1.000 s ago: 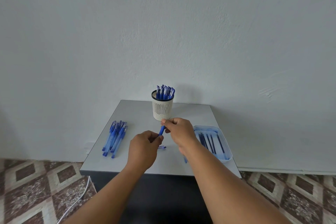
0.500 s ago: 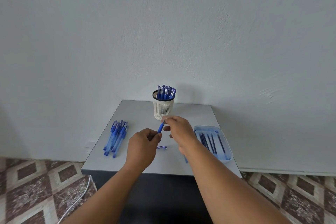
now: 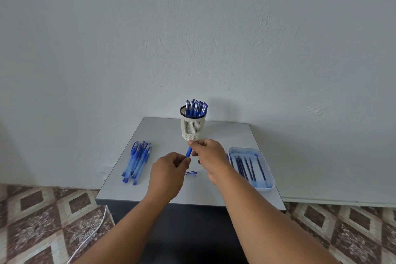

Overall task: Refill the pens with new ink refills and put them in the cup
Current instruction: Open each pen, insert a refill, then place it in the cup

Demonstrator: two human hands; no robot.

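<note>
We hold one blue pen in both hands above the grey tabletop, tilted, just in front of the cup. Left hand is curled round its lower end; right hand pinches its upper end with fingertips, other fingers curled. The pen's tip is hidden, so we can't tell what the right hand works on.

White slotted cup stands upright at the tabletop's back middle, packed with upright blue pens.

Shallow translucent tray sits on the right, holding several dark refills laid lengthwise.

Loose pile of blue pens lies on the left. One small clear-blue part lies on the tabletop between the hands; can't tell what it is.
</note>
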